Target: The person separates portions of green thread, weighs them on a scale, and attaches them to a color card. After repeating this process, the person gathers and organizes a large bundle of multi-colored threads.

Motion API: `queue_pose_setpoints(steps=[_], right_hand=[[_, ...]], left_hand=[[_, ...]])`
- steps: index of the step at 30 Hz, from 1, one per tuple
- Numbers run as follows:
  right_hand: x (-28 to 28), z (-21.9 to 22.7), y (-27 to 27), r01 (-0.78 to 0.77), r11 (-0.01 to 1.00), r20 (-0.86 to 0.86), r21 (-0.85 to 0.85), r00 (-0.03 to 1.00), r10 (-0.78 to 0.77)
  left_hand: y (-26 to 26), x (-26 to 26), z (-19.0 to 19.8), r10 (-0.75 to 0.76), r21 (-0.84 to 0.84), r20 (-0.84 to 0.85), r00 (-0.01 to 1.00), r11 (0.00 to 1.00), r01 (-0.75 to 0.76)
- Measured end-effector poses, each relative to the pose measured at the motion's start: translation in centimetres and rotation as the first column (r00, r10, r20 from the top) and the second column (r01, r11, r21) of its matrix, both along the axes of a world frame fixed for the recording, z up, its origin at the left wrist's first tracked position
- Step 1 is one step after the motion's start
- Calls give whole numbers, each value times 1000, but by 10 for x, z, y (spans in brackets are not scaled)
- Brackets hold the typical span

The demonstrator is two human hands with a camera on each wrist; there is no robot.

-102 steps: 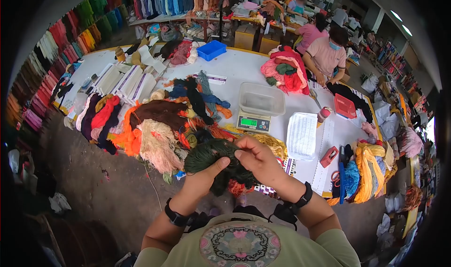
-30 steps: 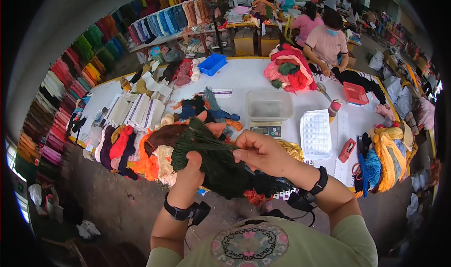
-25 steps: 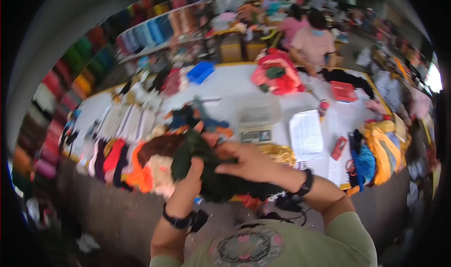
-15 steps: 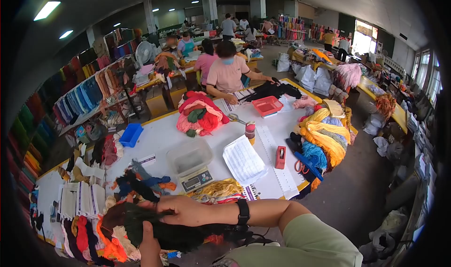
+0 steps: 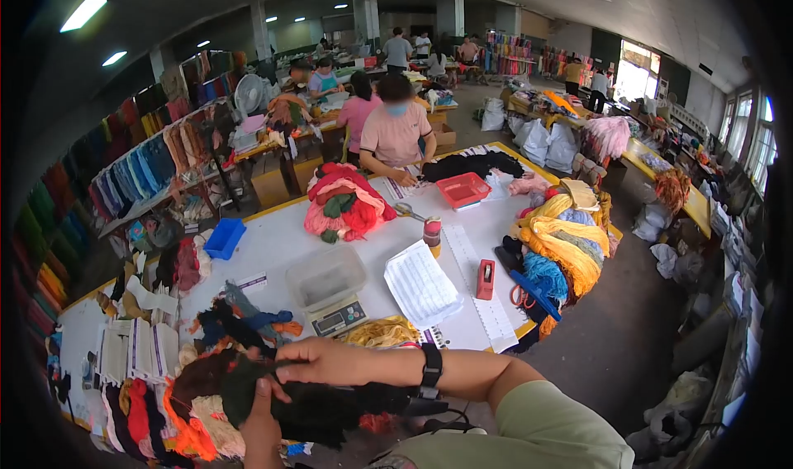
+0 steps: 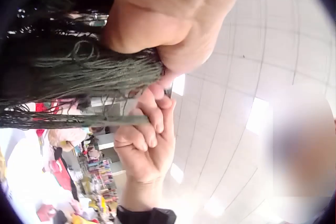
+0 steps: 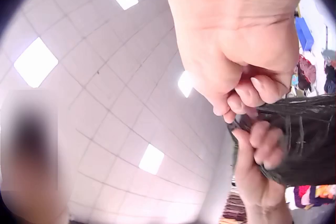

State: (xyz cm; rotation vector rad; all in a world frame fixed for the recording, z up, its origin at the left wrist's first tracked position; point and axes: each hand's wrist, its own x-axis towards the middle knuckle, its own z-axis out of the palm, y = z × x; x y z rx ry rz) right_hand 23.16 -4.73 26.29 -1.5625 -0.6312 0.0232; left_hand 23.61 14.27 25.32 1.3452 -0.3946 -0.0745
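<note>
Dark green yarn (image 5: 310,407) hangs in a skein between the hands, low in the head view. The left hand (image 5: 263,423) grips the skein, thumb up along its near side; in the left wrist view the strands (image 6: 79,79) run out from under this hand (image 6: 168,19). The right hand (image 5: 318,362) pinches a thin bunch of the strands close to the left thumb. Curled fingers of the right hand (image 7: 241,50) show in the right wrist view, the fingertips of the two hands nearly meeting at the edge of the yarn (image 7: 310,140).
On the white table (image 5: 273,250) stand a scale (image 5: 339,316) with a clear tub (image 5: 326,277), a paper stack (image 5: 421,283), a red tape dispenser (image 5: 486,279) and coloured yarn piles (image 5: 570,238). A masked person (image 5: 396,135) works across it.
The head view has swung up and to the right, showing more of the room. The right hand went from drawing strands out at the skein's right to pinching near the left thumb; both hands keep hold.
</note>
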Motion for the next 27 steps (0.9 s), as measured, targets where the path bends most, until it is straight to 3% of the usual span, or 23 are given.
queue_pose_setpoints(steps=[1,2,4,5,6,7,8,10,12,14,16,17,18,19,20,21,22,26,27], right_hand=[[-1,6,-8,-77,990,-246,118,964,104],[-7,16,-16,-120,962,-464,247,857,226],[-2,-3,-41,-10,878,-503,479,816,284],[2,-10,-64,26,822,-511,569,794,329],[-1,-13,-86,168,816,-564,553,797,218],[-4,-16,-111,306,794,-615,525,781,106],[-1,-29,-141,374,741,-644,558,758,103],[0,-51,-201,589,678,-748,441,658,-85],[-8,-56,-245,757,551,-801,352,548,-241],[-13,-72,-294,835,451,-827,315,475,-301],[-20,-82,-334,907,357,-826,224,371,-424],[-23,-89,-357,916,350,-833,197,345,-432],[-26,-86,-364,936,336,-787,105,285,-547],[-29,-85,-371,969,236,-741,71,210,-638],[-32,-91,-386,947,264,-739,183,309,-598],[-28,-94,-397,986,163,-730,47,145,-667],[-27,-98,-405,984,174,-711,42,152,-687],[-16,-79,-361,882,436,-668,-181,215,-713],[-11,-76,-350,853,500,-656,-152,291,-697]], left_hand=[[10,0,0,-203,-11,-120,972,979,203],[17,-3,1,-313,-54,-239,919,949,310],[56,-8,-9,-394,-120,-452,800,916,383],[94,-5,-31,-411,-279,-478,776,909,310],[127,-1,-46,-433,-427,-499,751,877,222],[141,-4,-30,-439,-490,-453,776,850,194],[156,-11,-12,-440,-553,-407,801,816,167],[187,-15,0,-317,-660,-391,864,751,-23],[241,-13,-9,-135,-634,-432,892,749,-194],[278,-16,-9,-3,-624,-522,853,683,-379],[350,-11,-37,159,-531,-509,846,716,-454],[370,-13,-44,321,-416,-452,832,749,-516],[389,-12,-48,339,-394,-468,816,747,-536],[410,-19,-52,457,-305,-464,759,722,-621],[433,-27,-57,570,-213,-448,689,680,-701],[455,-35,-61,673,-119,-418,610,625,-772],[473,-42,-65,762,-29,-375,527,559,-829],[531,-50,-97,967,229,-120,224,246,-942],[544,-56,-111,987,271,-48,154,161,-949]])
